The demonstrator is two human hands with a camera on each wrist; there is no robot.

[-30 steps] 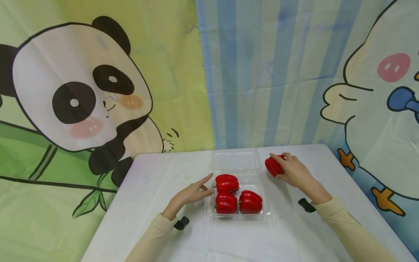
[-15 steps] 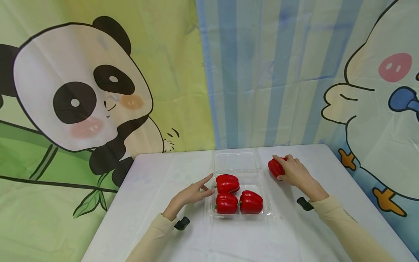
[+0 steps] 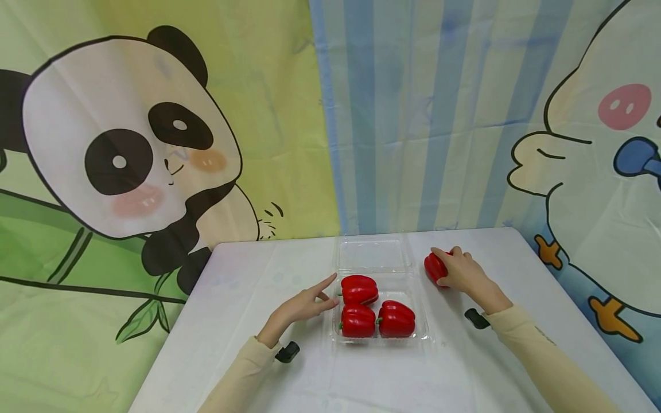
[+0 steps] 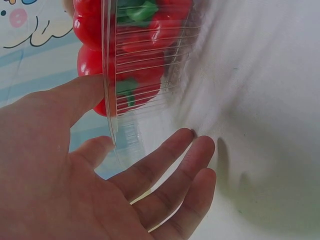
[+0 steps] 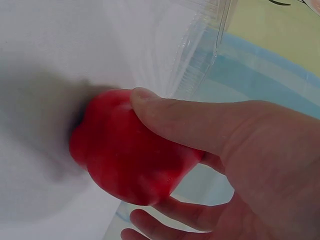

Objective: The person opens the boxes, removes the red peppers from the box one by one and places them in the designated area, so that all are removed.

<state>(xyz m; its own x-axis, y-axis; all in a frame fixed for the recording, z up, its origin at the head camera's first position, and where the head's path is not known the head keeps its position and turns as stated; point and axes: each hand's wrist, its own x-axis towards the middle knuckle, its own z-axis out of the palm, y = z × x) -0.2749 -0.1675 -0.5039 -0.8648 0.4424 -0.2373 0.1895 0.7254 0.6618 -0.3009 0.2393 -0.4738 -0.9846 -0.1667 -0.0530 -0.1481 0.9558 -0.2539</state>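
My right hand (image 3: 469,274) grips a red bell pepper (image 3: 435,267), low over the table right of a clear plastic clamshell box (image 3: 420,330). In the right wrist view the thumb lies along the side of that pepper (image 5: 130,150) and fingers curl behind it. Three more red bell peppers sit in the box: one at the back left (image 3: 358,289), another at the front left (image 3: 357,321), a third at the front right (image 3: 396,319). At the box's left side is my left hand (image 3: 300,306), thumb at the rim (image 4: 108,100), other fingers loosely extended.
The box's lid (image 3: 372,254) lies open toward the table's back edge. Under everything is a white table (image 3: 268,269). Cloth backdrops with a panda (image 3: 129,143) and blue stripes (image 3: 387,115) hang behind it. Each wrist carries a small black camera (image 3: 287,352).
My right hand has moved slightly right and toward me with the bell pepper, widening its distance from the box. The left hand and the three peppers in the box hold their places.
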